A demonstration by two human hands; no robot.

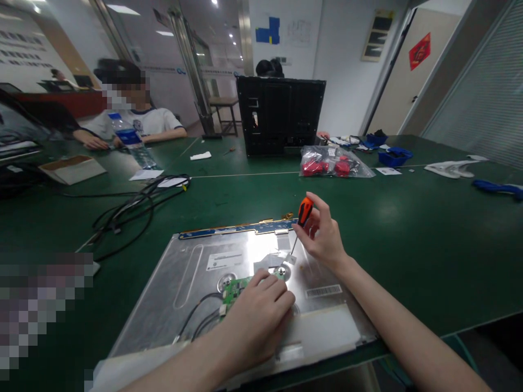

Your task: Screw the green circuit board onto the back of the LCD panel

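An orange-and-black screwdriver [304,212] is pinched by its handle in my right hand [324,234]. Its thin shaft slants down toward the metal back of a flat display panel [192,272], near a small clear tab [290,259]. Lower down, my left hand [265,305] lies with curled fingers over a green circuit board [232,289], gripping it at its right part; the fingertips are mostly hidden. Black wires [199,307] run from the board's left end to the panel. Along the panel's far edge sits a blue circuit strip [229,230].
Black cables [134,209] lie coiled on the green table [408,234] at left. Farther back stand a water bottle [133,142], an open box [73,169], and a black monitor casing [281,117]. A plastic bag [335,162] holds red items. A person [151,122] sits at far left.
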